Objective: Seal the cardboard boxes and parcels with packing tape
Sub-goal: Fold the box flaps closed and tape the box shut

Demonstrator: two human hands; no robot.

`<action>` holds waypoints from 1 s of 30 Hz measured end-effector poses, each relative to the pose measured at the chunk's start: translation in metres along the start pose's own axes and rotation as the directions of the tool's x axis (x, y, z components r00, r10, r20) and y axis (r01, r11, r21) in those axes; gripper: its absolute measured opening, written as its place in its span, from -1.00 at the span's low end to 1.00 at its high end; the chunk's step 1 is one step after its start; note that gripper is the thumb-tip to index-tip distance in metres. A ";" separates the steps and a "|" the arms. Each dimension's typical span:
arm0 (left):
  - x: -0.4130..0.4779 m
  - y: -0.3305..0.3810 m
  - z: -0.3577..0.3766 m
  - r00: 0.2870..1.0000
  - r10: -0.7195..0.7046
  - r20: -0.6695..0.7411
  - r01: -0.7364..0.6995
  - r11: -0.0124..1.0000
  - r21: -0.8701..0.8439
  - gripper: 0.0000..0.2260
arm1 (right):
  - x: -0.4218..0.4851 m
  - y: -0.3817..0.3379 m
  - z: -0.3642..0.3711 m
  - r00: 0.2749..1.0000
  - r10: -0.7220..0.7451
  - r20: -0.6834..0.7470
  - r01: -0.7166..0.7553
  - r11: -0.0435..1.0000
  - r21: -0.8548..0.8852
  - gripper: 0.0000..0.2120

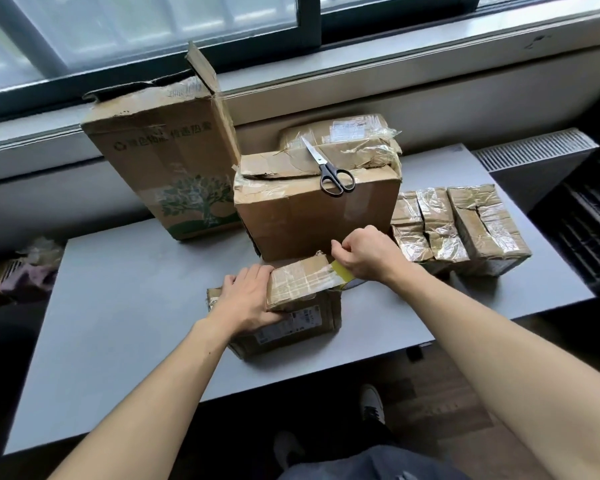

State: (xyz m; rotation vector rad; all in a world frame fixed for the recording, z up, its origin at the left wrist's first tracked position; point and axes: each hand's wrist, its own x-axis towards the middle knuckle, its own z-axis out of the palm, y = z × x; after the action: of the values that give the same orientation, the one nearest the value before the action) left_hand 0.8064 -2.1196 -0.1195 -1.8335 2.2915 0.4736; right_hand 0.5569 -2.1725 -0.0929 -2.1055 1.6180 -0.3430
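Parcel (298,282) by table's (118,306) front edge, tape (342,271) seemingly in right hand (364,254)

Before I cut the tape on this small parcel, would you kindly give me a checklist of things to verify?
1. Steadied small parcel: ok, the left hand grips its left end.
2. Controlled tape roll: ok, the right hand holds it at the parcel's right end.
3. Smooth tape strip on top: cannot tell, glare hides any wrinkles.
4. Reachable scissors: ok, they lie on the brown box behind.
5. A hand free for them: not ok, both are occupied.
6. Stable base: ok, the flat parcel beneath lies on the table.
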 end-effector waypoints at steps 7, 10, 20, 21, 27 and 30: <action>-0.004 0.003 0.004 0.999 -0.024 -0.048 0.024 1.000 -0.007 -0.31 | 0.008 -0.028 -0.034 0.981 -0.179 -0.068 0.149 0.938 -0.314 -0.49; -0.003 0.005 0.001 0.998 -0.038 -0.045 0.038 0.999 -0.017 -0.30 | 0.011 -0.040 -0.044 0.963 -0.254 -0.085 0.212 0.917 -0.337 -0.50; -0.015 0.000 0.002 0.988 0.012 -0.154 -0.030 0.993 -0.115 -0.29 | 0.021 -0.029 -0.041 0.977 -0.203 -0.068 0.170 0.930 -0.327 -0.51; -0.016 0.000 0.002 0.987 0.020 -0.159 -0.037 0.994 -0.104 -0.29 | 0.021 -0.025 -0.037 0.983 -0.175 -0.055 0.148 0.934 -0.326 -0.52; -0.018 -0.001 0.007 0.983 0.032 -0.180 -0.050 0.994 -0.094 -0.29 | 0.011 0.002 -0.003 0.998 -0.050 0.032 0.057 0.950 -0.306 -0.57; -0.017 -0.002 0.009 0.985 0.041 -0.168 -0.055 0.996 -0.075 -0.29 | 0.006 0.011 0.014 0.996 0.032 0.081 -0.012 0.972 -0.234 -0.54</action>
State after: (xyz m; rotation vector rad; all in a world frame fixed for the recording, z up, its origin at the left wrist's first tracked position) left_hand 0.8114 -2.1010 -0.1229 -1.9265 2.4642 0.4398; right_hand 0.5560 -2.1779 -0.1107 -2.2377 1.7011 -0.0564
